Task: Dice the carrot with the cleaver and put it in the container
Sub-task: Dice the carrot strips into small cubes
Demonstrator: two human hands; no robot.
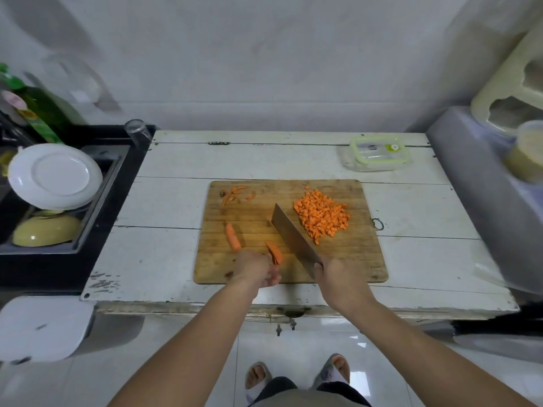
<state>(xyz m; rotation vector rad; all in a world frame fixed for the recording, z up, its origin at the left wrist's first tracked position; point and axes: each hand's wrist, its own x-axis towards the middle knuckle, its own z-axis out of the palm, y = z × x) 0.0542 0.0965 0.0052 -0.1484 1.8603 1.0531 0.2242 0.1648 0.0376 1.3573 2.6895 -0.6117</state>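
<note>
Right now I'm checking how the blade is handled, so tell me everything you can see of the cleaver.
The cleaver has a broad rectangular blade of dull grey metal, with a squared-off far end. The right hand grips its handle, which the hand hides. The blade runs diagonally over the wooden cutting board, pointing away and leftward. It sits between the pile of diced carrot on its right and the carrot slices that the left hand holds on its left. Whether its edge touches the board cannot be told.

Dice pile (pixel 322 216) on board (pixel 352 259), R of cleaver (pixel 291 233); container (pixel 378 154) behind
</note>
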